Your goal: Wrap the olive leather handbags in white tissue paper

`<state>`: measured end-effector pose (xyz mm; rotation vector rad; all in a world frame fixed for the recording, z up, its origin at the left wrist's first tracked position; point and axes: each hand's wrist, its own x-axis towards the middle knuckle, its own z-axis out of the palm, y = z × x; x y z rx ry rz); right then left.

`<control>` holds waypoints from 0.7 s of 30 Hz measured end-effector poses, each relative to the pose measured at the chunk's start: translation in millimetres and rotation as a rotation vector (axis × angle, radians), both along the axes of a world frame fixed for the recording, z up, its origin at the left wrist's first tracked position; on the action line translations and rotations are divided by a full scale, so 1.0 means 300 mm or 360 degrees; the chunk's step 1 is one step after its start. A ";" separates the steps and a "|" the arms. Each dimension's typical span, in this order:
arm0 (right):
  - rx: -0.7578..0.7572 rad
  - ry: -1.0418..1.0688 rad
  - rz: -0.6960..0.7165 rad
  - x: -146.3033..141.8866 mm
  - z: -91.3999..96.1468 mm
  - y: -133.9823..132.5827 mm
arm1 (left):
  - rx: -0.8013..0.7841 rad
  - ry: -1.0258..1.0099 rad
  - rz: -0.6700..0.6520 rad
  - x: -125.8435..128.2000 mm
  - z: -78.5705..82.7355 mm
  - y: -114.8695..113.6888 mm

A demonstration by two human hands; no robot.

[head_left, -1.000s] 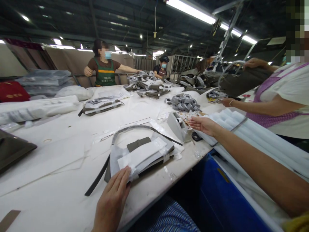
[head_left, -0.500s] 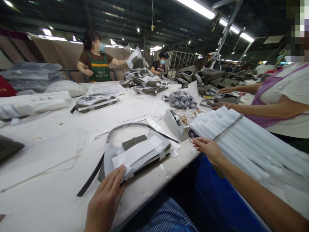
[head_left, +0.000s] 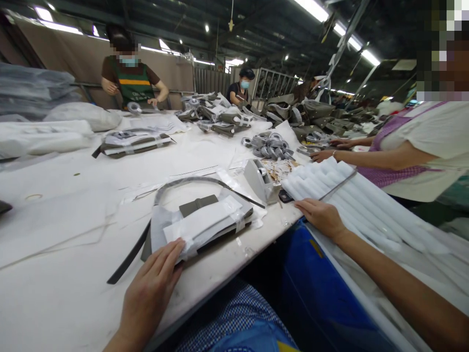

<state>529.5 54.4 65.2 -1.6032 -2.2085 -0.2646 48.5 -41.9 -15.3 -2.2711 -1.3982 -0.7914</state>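
Only blurred lettering point(head_left: 138, 95), no readable word.
Far beyond the left hand point(head_left: 151, 281), a green apron point(head_left: 131, 73) bears these small pale characters, just under its orange stripe point(head_left: 134, 82).

Bag point(head_left: 200, 206) grey-brown; sheet point(head_left: 201, 222) over it plain white. Strap point(head_left: 190, 180) grey along its arch; flat strip point(head_left: 130, 252) on the left near-black. Tabletop point(head_left: 73, 293) white, smudged grey toward the edge. Tape dispenser point(head_left: 255, 180) pale grey. Coils point(head_left: 271, 146) mid-grey. Foam tubes point(head_left: 361, 210) white, faint blue cast. Bin point(head_left: 304, 278) deep blue, dull yellow patch point(head_left: 316, 248). Cloth point(head_left: 227, 313) below: fine blue-and-white check. One apron point(head_left: 146, 91) dark green, orange band point(head_left: 131, 82); another apron point(head_left: 390, 132) purple, checked lower down.
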 end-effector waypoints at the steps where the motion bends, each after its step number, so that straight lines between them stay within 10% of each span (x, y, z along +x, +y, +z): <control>1: 0.0096 -0.0218 0.0150 -0.011 0.024 -0.022 | 0.0004 -0.0001 -0.0003 -0.003 0.000 0.001; 8: 0.0276 -0.0518 0.0870 -0.253 0.121 -0.104 | -0.0207 -0.0075 0.0005 -0.007 0.024 0.003; 21: 0.0137 -0.0600 0.1468 -0.841 0.061 -0.072 | -0.0627 -0.0457 0.0021 0.017 0.150 -0.038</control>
